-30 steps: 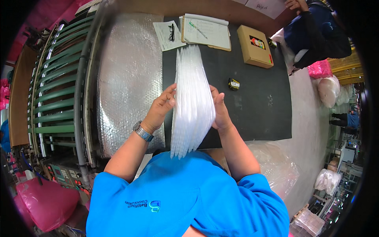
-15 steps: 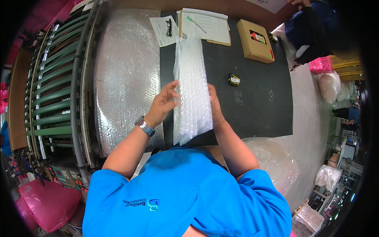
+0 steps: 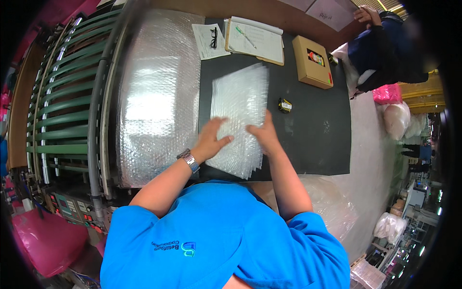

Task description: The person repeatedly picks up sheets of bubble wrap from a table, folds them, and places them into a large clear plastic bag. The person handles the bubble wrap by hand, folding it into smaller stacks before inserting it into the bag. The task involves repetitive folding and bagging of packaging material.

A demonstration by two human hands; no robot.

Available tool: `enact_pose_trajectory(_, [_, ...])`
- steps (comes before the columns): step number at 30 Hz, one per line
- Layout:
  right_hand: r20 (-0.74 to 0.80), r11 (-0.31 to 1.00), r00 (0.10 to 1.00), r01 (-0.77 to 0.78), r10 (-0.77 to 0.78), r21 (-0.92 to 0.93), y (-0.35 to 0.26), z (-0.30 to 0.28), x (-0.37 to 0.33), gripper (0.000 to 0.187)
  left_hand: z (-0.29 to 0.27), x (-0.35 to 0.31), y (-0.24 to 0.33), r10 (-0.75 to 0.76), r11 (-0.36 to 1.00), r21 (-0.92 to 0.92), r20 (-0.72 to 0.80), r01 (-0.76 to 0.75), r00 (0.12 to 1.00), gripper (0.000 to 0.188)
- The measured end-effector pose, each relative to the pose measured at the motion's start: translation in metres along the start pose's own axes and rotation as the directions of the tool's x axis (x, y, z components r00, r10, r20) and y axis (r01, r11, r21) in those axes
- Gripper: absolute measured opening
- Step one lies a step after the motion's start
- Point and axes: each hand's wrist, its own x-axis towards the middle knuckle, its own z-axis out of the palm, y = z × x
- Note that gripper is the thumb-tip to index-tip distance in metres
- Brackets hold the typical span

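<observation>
1. A stack of bubble-wrap sheets (image 3: 240, 118) lies flat on the black mat (image 3: 313, 144) that covers the bench, at the left part of the mat. Its near edge reaches almost to the near edge of the mat.
2. The left hand (image 3: 211, 139) rests on the near left part of the stack. Its fingers (image 3: 217, 123) are spread apart and lie flat on the top sheet; they pinch nothing.
3. The right hand (image 3: 263, 135) rests on the near right part of the stack, just beside the left hand but not touching it. Its fingers are held close together and lie flat on the sheets.
4. A metal wristwatch (image 3: 188, 160) is on the left wrist.
5. To the left of the mat a wide web of bubble wrap (image 3: 156, 96) runs from far to near, and further left stand the green rollers (image 3: 62, 101) of a machine.
6. At the far side of the mat lie an open notebook (image 3: 255, 41) with a green pen (image 3: 245, 37) on it, and to its left a sheet of paper with black glasses (image 3: 213, 37).
7. To the right of the notebook lies a flat cardboard box (image 3: 313, 61).
8. A small black and yellow object (image 3: 285, 105) sits on the mat, near the right edge of the stack.
9. At the far right another person in dark blue clothes (image 3: 385, 53) stands at the bench.
</observation>
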Motion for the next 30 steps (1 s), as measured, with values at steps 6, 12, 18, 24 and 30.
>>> enact_pose_trajectory(6, [0.189, 0.821, 0.976, -0.020, -0.108, 0.571, -0.042, -0.037, -0.039, 0.089, -0.052, -0.008, 0.043, -0.154, 0.548, -0.767, 0.301, 0.335, 0.941, 0.070])
enact_pose_trajectory(12, [0.114, 0.920, 0.993, -0.041, -0.004, 0.389, -0.043, -0.042, -0.065, 0.100, -0.052, -0.030, 0.080, 0.102, 0.903, -0.421, 0.028, -0.080, 0.994, 0.082])
enact_pose_trajectory(18, [0.138, 0.661, 0.990, -0.098, -0.008, 0.744, -0.007, -0.046, -0.106, 0.081, -0.068, -0.043, 0.092, 0.071, 0.742, -0.663, 0.226, 0.100, 0.972, 0.065])
enact_pose_trajectory(24, [0.052, 0.772, 0.996, 0.026, -0.077, 0.635, -0.021, -0.017, -0.139, 0.080, -0.079, -0.020, 0.101, 0.147, 0.958, -0.242, -0.039, -0.152, 0.988, 0.050])
enact_pose_trajectory(30, [-0.042, 0.865, 0.988, 0.151, -0.149, 0.478, -0.034, -0.016, -0.147, 0.081, -0.084, 0.002, 0.067, 0.013, 0.925, -0.312, -0.543, -0.216, 0.840, 0.032])
